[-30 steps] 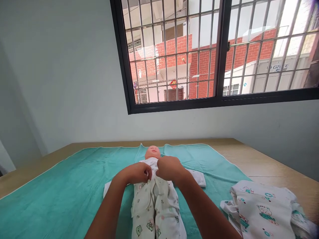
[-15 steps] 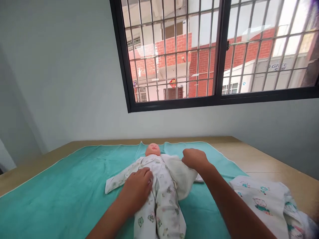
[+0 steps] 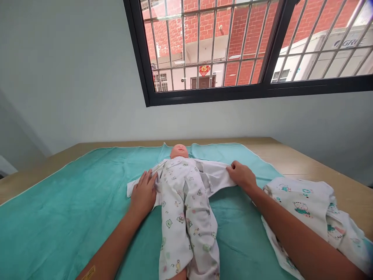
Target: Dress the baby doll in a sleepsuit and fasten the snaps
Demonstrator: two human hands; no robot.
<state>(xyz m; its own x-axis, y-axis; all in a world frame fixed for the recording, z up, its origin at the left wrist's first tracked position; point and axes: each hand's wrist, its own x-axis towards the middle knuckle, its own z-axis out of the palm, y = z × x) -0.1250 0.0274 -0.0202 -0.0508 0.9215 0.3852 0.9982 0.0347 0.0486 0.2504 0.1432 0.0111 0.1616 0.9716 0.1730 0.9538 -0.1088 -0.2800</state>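
Note:
A baby doll [image 3: 179, 151] lies on its back, head toward the wall, dressed in white printed baby clothes [image 3: 180, 194]. My left hand [image 3: 144, 194] rests flat with its fingers stretched over the sleeve at the left. At the right, my right hand [image 3: 241, 174] pinches the end of a plain white sleeve [image 3: 217, 175], which is pulled out sideways from the doll's shoulder. One bit of the doll's leg shows at the bottom below a trouser hem. The doll's arms are hidden in the cloth.
A teal blanket [image 3: 87, 210] lies under the doll on a wooden table [image 3: 305, 159]. Folded printed baby clothes [image 3: 303, 206] lie at the right, partly behind my right forearm. Beyond the table are a wall [image 3: 101, 120] and a barred window [image 3: 204, 46].
My left hand has moved off the doll's middle to the left sleeve. My right hand has shifted outward, drawing the bunched white cloth out into a spread sleeve. The view has tilted down.

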